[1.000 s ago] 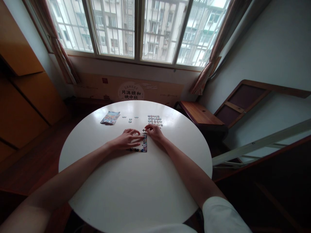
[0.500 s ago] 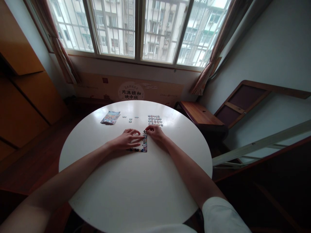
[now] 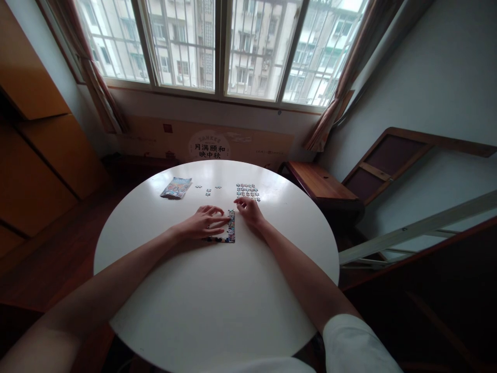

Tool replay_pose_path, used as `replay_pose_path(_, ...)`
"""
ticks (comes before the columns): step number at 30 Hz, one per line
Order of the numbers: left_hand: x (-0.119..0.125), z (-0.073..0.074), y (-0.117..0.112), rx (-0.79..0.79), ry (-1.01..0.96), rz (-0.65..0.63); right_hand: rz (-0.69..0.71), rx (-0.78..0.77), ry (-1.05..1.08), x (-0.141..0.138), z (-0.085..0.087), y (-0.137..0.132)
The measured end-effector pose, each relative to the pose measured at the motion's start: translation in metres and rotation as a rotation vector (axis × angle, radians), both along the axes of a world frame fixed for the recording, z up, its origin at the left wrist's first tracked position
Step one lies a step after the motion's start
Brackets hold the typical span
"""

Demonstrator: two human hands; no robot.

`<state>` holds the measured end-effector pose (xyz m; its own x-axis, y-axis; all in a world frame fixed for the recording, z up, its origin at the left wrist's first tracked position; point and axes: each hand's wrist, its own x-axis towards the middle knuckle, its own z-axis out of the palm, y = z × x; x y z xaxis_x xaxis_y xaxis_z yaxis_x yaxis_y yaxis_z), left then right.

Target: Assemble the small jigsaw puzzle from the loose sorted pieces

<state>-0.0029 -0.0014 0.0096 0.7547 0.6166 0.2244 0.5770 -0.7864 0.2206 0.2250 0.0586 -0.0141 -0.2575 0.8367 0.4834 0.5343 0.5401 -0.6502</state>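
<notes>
First, on the left of the round white desk (image 3: 217, 300), a flat packet (image 3: 177, 188) with a bright picture lies by itself. Just right of it are a few scattered pieces (image 3: 208, 192). Nearer the person is the left hand (image 3: 204, 221), with its fingers spread wide over part of the joined puzzle (image 3: 232, 230), maybe to keep it from sliding. That puzzle sits near the middle of the desk. What shows looks like a corner, with one strip along the near side and one up the right side. Half a second ago the right hand (image 3: 248, 209) was at the top of the right strip with a small piece (image 3: 231, 211). Now the hand has moved a little away and the piece stays there, so that side looks one piece longer. It is too small to tell if it is pushed all the way in. The right hand's thumb and finger are close together, but I cannot tell if they hold anything. Just past it lie neat rows of pieces (image 3: 247, 189), not joined yet.
</notes>
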Motion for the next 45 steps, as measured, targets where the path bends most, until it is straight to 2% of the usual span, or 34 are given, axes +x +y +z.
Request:
replay_pose_path(3, 0.0010, -0.0023, 0.0006, 0.051, -0.038, 0.039, -0.018, -0.023, -0.014, 0.0006, 0.0003, -0.0006)
replay_pose_path(5, 0.0020, -0.0041, 0.0019, 0.103, -0.084, 0.110, -0.021, -0.053, -0.042, 0.0007, 0.0008, -0.0014)
replay_pose_path(9, 0.0022, -0.0047, 0.0055, 0.158, -0.157, 0.371, -0.018, -0.084, -0.114, 0.0003, 0.0024, -0.0046)
replay_pose_path(12, 0.0006, -0.0030, 0.0069, 0.088, -0.156, 0.590, -0.017, -0.105, -0.137, 0.0001, 0.0033, -0.0062)
replay_pose_path(15, -0.0007, -0.0024, 0.0068, -0.002, -0.121, 0.712, -0.009, -0.116, -0.144, 0.0002, 0.0030, -0.0058)
replay_pose_path(26, 0.0000, -0.0045, 0.0068, -0.008, -0.076, 0.734, -0.018, -0.111, -0.118, -0.0007, 0.0014, -0.0042)
replay_pose_path(45, -0.0010, -0.0048, 0.0073, 0.012, -0.052, 0.702, -0.034, -0.124, -0.194, -0.0022, 0.0068, -0.0074)
